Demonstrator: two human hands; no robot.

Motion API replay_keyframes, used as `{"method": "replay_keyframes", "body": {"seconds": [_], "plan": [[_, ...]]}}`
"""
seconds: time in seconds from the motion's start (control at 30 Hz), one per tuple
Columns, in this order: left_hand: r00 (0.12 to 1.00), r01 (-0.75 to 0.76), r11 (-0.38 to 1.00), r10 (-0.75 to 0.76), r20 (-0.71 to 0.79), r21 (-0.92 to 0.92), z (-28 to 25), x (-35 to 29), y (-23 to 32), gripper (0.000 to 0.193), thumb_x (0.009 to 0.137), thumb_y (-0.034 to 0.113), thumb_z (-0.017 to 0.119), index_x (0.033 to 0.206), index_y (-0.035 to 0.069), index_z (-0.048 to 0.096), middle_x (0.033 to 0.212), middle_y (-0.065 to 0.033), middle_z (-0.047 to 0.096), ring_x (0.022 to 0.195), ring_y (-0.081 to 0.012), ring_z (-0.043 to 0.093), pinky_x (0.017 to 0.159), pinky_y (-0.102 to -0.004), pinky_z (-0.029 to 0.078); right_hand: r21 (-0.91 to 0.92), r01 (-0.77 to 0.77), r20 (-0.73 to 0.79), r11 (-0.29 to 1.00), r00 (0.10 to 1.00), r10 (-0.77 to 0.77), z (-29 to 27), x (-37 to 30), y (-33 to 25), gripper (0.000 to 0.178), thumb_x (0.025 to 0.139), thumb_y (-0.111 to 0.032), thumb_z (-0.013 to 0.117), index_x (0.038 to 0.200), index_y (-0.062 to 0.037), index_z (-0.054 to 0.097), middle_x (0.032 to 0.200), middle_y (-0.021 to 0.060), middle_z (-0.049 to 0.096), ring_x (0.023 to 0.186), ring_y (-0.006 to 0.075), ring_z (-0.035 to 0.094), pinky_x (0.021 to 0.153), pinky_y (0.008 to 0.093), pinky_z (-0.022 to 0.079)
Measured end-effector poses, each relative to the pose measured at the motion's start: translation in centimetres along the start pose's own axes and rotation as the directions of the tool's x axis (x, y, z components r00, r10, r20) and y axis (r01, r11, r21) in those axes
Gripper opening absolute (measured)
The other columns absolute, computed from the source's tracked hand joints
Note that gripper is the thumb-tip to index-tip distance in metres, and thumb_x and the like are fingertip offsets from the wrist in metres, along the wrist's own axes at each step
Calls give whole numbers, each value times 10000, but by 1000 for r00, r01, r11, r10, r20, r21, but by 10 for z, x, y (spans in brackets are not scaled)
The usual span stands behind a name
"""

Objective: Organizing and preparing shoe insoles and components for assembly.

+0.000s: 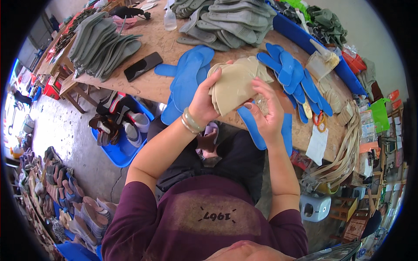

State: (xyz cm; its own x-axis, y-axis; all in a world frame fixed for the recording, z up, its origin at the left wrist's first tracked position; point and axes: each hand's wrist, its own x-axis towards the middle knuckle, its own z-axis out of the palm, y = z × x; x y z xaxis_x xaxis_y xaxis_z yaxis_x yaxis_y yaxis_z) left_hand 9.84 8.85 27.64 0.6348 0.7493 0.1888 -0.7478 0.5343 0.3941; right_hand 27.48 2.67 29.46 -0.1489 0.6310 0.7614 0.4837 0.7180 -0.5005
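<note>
A stack of thin beige curved pieces [235, 85] is fanned out above the front edge of the workbench. My left hand [207, 96] grips it from the left, thumb on top, with a bangle on the wrist. My right hand [269, 111] is at the stack's right edge, its fingers curved and spread apart; the fingertips seem to touch the pieces. Blue insoles [185, 82] lie in a loose pile left of the stack, and more blue insoles [292, 76] lie to the right. Two further blue insoles [252, 130] stick out past the bench edge beneath my right hand.
Grey insole stacks [237, 26] stand at the back of the workbench [167, 45], near a black phone [143, 66] and a squeeze bottle [170, 21]. Scissors [321, 122] and white paper [317, 144] lie right. A blue bin [124, 150] of shoes stands on the floor left.
</note>
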Motion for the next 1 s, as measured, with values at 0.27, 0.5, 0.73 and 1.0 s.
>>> {"method": "replay_keyframes", "body": {"seconds": [0.27, 0.5, 0.73, 1.0], "plan": [[993, 111, 988, -106, 51, -105, -1, -25, -18, 587, 986, 318, 482, 1503, 154, 261, 1455, -131, 413, 1304, -341, 459, 1033, -519, 447, 266, -591, 66, 762, 800, 597, 15, -16, 0, 549, 774, -66, 767, 1265, -10, 529, 1282, 125, 542, 1108, 256, 600, 914, 358, 515], [998, 14, 932, -36, 52, 363, -6, 20, -9, 641, 944, 157, 556, 1506, 169, 250, 1392, -138, 464, 1194, -313, 550, 944, -519, 519, 201, -577, 44, 792, 813, 581, 1, 10, 50, 365, 753, -49, 782, 1046, -16, 567, 1092, 57, 576, 921, 162, 614, 771, 292, 532], [976, 216, 961, -209, -56, 174, -33, 108, 18, 497, 951, 138, 545, 1418, 101, 378, 1320, -139, 537, 1138, -288, 599, 888, -491, 555, 474, -442, -199, 761, 789, 581, -12, 37, 123, 217, 786, -45, 771, 912, -40, 594, 938, 22, 620, 820, 87, 587, 733, 225, 487], [976, 24, 799, 112, -187, 601, -71, 170, 2, 486, 920, 138, 605, 1347, -19, 435, 1244, -168, 574, 1099, -288, 614, 947, -406, 526, 703, -446, -245, 554, 580, 777, -44, 27, 168, 191, 873, -70, 685, 1026, -43, 576, 904, 28, 644, 779, 92, 599, 717, 228, 484]]}}
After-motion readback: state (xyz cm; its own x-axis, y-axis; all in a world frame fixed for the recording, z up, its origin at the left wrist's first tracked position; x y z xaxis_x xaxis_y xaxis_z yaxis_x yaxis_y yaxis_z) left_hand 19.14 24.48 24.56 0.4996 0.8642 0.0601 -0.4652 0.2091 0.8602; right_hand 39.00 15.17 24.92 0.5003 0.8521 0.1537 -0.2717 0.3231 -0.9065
